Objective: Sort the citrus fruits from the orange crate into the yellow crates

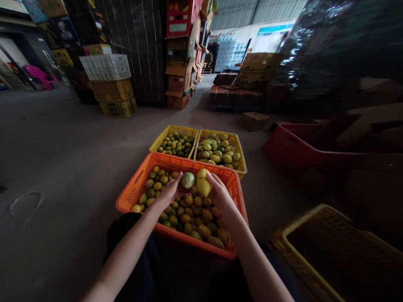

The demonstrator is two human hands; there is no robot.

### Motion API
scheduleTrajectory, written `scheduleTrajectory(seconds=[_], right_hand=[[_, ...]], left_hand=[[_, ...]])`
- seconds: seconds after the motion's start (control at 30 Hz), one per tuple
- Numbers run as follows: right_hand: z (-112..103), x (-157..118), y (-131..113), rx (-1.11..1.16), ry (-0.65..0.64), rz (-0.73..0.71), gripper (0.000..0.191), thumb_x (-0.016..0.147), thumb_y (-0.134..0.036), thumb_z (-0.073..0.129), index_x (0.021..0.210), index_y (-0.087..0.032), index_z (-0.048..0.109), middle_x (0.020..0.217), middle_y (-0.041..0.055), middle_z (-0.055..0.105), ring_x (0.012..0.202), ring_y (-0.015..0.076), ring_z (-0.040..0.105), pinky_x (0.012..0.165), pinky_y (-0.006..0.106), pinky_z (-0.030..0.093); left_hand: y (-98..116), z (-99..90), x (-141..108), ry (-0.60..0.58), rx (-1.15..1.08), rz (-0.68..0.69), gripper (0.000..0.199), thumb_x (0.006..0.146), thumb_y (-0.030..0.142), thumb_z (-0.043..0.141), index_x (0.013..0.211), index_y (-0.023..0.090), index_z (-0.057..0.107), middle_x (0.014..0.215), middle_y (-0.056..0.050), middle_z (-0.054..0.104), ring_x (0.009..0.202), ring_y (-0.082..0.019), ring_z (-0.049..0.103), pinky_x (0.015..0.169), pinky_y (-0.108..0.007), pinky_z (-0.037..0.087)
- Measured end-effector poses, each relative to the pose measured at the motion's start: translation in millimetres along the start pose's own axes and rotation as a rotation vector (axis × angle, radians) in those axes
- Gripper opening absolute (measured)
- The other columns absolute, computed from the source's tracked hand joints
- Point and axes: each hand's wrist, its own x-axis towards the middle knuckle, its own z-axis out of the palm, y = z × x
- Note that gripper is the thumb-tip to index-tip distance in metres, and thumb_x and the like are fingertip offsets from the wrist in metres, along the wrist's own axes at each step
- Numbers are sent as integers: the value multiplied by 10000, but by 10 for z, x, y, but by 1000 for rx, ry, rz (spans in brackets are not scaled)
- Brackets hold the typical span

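An orange crate [134, 188] full of green and yellow fruits stands on the floor before me. Over its far part, my left hand [172, 189] holds a round green fruit [188, 180]. My right hand [219, 191] grips a larger, lumpy yellow fruit [203, 183] just to the right of the green one. Behind the orange crate are two yellow crates: the left one [154, 145] holds smaller, mostly green fruits, and the right one [242, 161] holds larger yellow-green fruits.
A yellow crate [302, 222] lies at the lower right, with a red bin [283, 147] beyond it. Stacked white and yellow crates [115, 90] stand at the back left. Cardboard boxes [178, 84] rise behind, and a wrapped pallet load fills the right background.
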Motion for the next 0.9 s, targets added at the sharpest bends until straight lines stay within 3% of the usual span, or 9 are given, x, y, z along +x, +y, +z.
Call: scheduleTrajectory(seconds=[0.1,0.17,0.23,0.33,0.5,0.63,0.73,0.9], right_hand=[[19,44,23,199,-71,281,322,825,-475,539,877,-164,607,676,43,681,453,120,590,358,199,466],[24,66,32,278,-83,387,309,842,-455,526,824,-158,609,595,32,658,391,99,551,331,174,438],[29,82,31,316,-74,427,310,855,-454,505,808,-164,606,556,20,643,376,95,543,326,165,424],[30,93,-11,283,-52,378,309,857,-456,487,820,-174,609,585,18,653,415,107,566,353,187,440],[-59,20,-162,-3,51,56,363,719,-465,666,944,-191,583,826,39,693,690,183,662,534,267,530],[-161,-80,-164,-428,323,-399,593,588,-439,780,1056,-228,483,1006,76,665,831,250,648,693,397,547],[-177,-114,-68,-782,449,-676,544,643,-390,746,1088,-220,482,1055,113,640,955,294,615,817,474,504],[-129,-120,19,-829,356,-752,462,723,-364,689,1105,-225,470,1065,99,629,962,262,619,811,434,514]], left_hand=[[-20,-27,41,29,-6,-83,419,717,509,688,925,145,670,789,-89,720,804,-227,682,636,-288,541],[-22,-35,56,52,21,-101,427,730,509,677,909,121,669,789,-97,717,739,-198,678,522,-231,498],[-20,-24,56,47,37,-104,430,731,501,679,892,102,670,804,-106,714,702,-176,667,457,-201,446],[-7,17,30,13,30,-30,415,690,462,728,886,100,672,833,-101,709,685,-158,648,478,-199,436],[81,86,-44,36,71,319,422,649,402,765,968,147,657,905,-51,687,742,-140,626,636,-231,483],[142,123,-92,92,157,537,482,568,233,819,1010,214,629,1039,-14,653,863,-137,613,751,-228,480],[104,137,-93,88,235,600,492,534,167,824,976,223,616,1032,-8,643,885,-139,608,805,-232,468],[2,159,-74,42,292,589,470,520,133,819,915,218,579,917,22,632,780,-106,596,708,-197,465]])
